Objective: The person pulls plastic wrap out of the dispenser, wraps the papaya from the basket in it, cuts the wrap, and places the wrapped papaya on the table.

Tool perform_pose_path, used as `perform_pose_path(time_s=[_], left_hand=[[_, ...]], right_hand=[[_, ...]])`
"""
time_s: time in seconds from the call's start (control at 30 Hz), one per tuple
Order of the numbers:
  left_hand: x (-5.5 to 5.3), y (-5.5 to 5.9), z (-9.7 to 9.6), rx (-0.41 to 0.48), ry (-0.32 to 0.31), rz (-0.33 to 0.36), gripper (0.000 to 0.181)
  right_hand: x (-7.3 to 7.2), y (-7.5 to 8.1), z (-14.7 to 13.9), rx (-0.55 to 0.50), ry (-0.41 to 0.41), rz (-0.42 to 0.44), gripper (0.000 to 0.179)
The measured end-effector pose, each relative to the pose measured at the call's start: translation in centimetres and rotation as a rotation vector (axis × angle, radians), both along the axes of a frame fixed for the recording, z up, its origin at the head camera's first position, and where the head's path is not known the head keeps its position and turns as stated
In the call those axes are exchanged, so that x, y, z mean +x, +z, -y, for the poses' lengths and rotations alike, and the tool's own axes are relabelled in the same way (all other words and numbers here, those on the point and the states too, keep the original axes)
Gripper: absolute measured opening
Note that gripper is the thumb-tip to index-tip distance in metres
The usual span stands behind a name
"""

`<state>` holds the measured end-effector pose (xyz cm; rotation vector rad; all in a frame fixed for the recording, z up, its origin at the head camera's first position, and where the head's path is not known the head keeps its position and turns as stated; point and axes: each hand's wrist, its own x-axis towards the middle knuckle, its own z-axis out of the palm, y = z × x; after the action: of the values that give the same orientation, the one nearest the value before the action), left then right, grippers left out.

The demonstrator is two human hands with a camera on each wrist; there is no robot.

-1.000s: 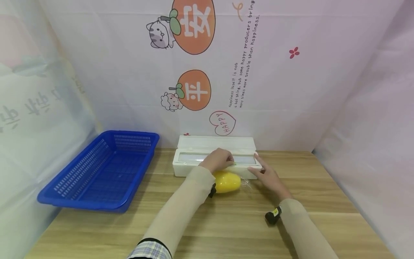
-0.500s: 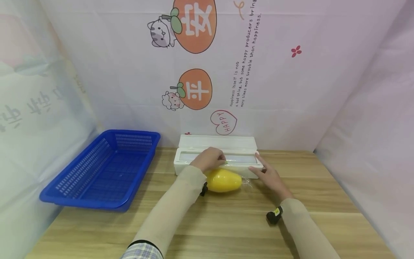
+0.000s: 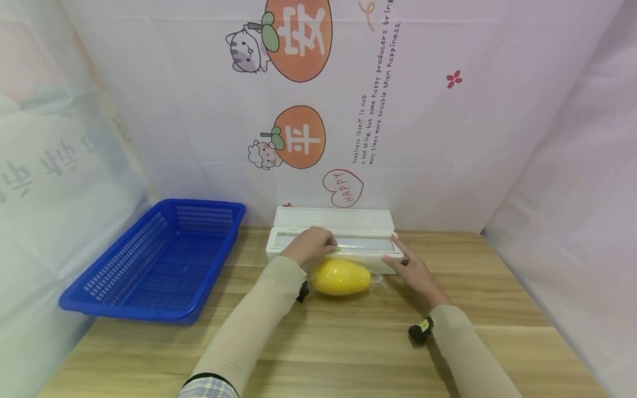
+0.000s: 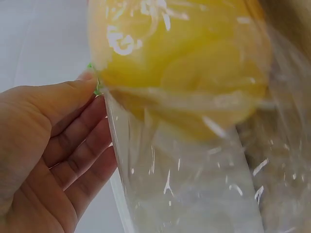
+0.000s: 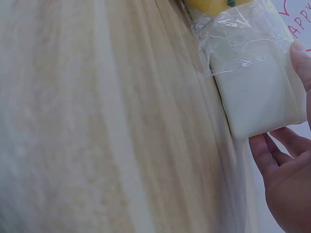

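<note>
A long white cling film dispenser (image 3: 370,255) stands against the backdrop, its lid (image 3: 343,219) tipped back. My left hand (image 3: 309,244) pinches the small green slide cutter (image 4: 97,88) between thumb and forefinger at the dispenser's front edge; the other fingers lie loosely bent. My right hand (image 3: 415,275) grips the dispenser's right end, thumb and fingers on opposite sides, as the right wrist view also shows. In front of it lies a smooth yellow rounded object (image 3: 340,278), probably a fruit, covered in clear cling film (image 4: 170,184). Loose film sticks out past both its ends.
A blue plastic basket (image 3: 191,301) with slotted walls sits on the wooden table (image 3: 348,342) at the left. White printed cloth (image 3: 423,138) hangs behind and at both sides. A black wrist camera (image 3: 420,331) is strapped at my right wrist.
My left hand has slid left along the dispenser's front edge with the slide cutter, uncovering more of the yellow object. My right hand keeps its hold on the right end.
</note>
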<state>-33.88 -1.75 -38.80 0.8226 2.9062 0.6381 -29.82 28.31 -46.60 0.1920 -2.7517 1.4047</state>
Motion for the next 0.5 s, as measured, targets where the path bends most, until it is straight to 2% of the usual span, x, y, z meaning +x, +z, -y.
perform_pose_path(time_s=[0.27, 0.5], left_hand=[[0.4, 0.2, 1.2, -0.025, -0.002, -0.025, 0.016], [0.3, 0.2, 3.8, -0.027, 0.007, -0.067, 0.013]], right_hand=[[-0.2, -0.2, 0.2, 0.001, -0.001, 0.009, 0.080], [-0.2, -0.1, 0.3, 0.004, -0.018, 0.019, 0.080]])
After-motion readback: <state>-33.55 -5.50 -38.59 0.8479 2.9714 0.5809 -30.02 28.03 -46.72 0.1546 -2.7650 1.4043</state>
